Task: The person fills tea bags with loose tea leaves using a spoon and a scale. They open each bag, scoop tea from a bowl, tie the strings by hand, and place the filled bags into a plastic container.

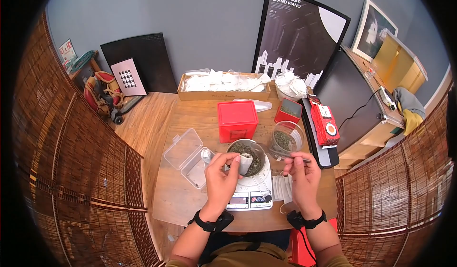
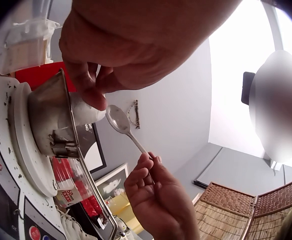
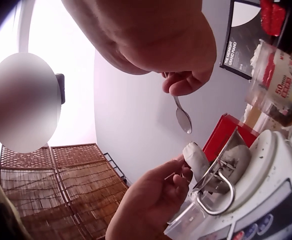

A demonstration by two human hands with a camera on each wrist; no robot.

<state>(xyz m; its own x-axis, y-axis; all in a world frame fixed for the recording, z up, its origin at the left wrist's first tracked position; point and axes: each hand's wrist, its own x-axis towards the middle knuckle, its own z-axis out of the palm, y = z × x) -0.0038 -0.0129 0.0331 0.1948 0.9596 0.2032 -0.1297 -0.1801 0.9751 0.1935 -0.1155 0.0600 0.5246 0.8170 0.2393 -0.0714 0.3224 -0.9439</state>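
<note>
My left hand [image 1: 221,176] pinches a small white tea bag [image 1: 245,163] at its rim, over a metal bowl [image 2: 46,112] of dried leaves. The bowl stands on a white kitchen scale [image 1: 243,202]. In my right hand [image 1: 304,176] is a spoon by its handle; in the left wrist view, the spoon's bowl [image 2: 118,119] is close beside the bag's mouth. Under the right hand, several white tea bags [image 1: 283,188] with strings lie side by side. A clear cup [image 1: 301,132] with more leaves stands just beyond that hand.
Behind the scale stands a closed red tin [image 1: 238,117]; an open red tin [image 1: 288,119] holds leaves. An open clear plastic box [image 1: 183,148] lies left. At the back sits a cardboard box [image 1: 223,95] of white bags. A red packet [image 1: 326,126] lies at right.
</note>
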